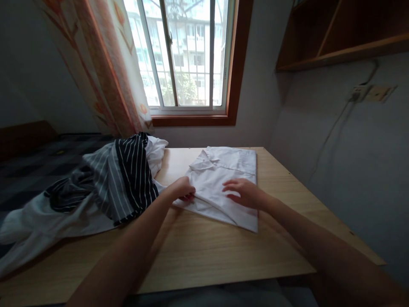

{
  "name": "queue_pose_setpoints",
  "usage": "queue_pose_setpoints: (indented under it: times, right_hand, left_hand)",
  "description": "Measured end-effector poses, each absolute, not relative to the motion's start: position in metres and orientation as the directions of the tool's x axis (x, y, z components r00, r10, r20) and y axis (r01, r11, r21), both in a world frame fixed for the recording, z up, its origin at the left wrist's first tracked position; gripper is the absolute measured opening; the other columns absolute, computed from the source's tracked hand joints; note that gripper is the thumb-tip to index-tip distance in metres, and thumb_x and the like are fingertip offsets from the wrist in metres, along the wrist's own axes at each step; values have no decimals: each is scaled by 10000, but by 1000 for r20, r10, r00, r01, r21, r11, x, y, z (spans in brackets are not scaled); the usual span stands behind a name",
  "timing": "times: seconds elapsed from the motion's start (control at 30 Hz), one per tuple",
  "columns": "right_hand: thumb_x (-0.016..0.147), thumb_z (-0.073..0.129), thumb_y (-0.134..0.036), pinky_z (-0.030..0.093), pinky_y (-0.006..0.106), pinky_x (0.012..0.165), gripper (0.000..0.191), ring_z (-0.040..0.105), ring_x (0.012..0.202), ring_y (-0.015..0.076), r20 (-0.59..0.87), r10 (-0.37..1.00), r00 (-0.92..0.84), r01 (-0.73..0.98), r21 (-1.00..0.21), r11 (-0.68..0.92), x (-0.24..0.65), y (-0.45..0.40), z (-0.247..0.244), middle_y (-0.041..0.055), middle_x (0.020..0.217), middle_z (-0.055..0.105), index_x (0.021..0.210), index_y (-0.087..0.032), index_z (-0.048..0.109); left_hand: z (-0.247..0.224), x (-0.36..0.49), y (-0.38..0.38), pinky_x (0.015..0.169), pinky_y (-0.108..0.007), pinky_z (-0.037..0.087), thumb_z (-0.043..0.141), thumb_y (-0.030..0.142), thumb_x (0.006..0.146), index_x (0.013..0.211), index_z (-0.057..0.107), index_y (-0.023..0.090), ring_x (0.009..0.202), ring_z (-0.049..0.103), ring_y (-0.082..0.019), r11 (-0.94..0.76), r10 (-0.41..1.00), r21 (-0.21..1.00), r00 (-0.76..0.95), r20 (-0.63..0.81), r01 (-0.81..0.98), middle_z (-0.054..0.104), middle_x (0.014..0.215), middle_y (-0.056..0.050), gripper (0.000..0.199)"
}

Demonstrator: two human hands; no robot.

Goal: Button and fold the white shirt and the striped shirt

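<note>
A white collared shirt lies partly folded on the wooden table, its collar toward the far left side. At the shirt's left edge, my left hand is closed, pinching a fold of the white cloth. My right hand hovers over or lightly rests on the shirt's right half, fingers apart and slightly curled, holding nothing; whether it touches the cloth I cannot tell. Some white fabric stretches left from under my left hand toward the heap of clothes.
A heap of clothes, with a black and grey striped garment on top of white ones, covers the table's left side. Behind it stand a dark checked bed and a flowered curtain. A shelf and a plugged-in cord are on the right wall.
</note>
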State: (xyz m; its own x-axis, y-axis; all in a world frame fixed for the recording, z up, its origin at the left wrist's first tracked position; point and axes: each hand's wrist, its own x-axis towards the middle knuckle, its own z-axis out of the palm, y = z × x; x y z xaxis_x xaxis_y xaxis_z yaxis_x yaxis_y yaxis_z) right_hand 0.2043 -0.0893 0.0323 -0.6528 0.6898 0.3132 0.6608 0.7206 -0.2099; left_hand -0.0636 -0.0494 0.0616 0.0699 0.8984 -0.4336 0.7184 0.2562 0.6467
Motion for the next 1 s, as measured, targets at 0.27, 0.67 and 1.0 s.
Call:
queue_pose_setpoints:
  times: [0.27,0.67,1.0]
  right_hand:
    - [875,638,-315,470,429,968,412,580,1124,273,226,703,-674,676,-196,711,193,-169,32,125,1241,635,1268,-196,601]
    - [889,516,-135,465,333,838,186,573,975,222,160,754,-637,751,-93,654,226,-193,34,97,1040,647,1006,-205,643]
    - [942,531,-346,366,274,656,234,590,771,180,109,896,-431,844,-301,443,232,-163,41,53,838,678,852,-201,692]
  left_hand:
    - [52,-70,-75,619,-254,574,795,298,701,871,583,131,655,695,-164,311,869,915,313,-383,257,703,715,-58,319]
    - [27,-132,-106,1061,-419,426,660,207,746,1501,206,263,1193,578,-218,-353,835,753,550,-14,556,616,1318,-95,883]
    - [35,-124,-100,969,-336,470,503,276,947,1008,664,222,1089,586,-195,-809,587,234,760,280,539,685,1122,-64,181]
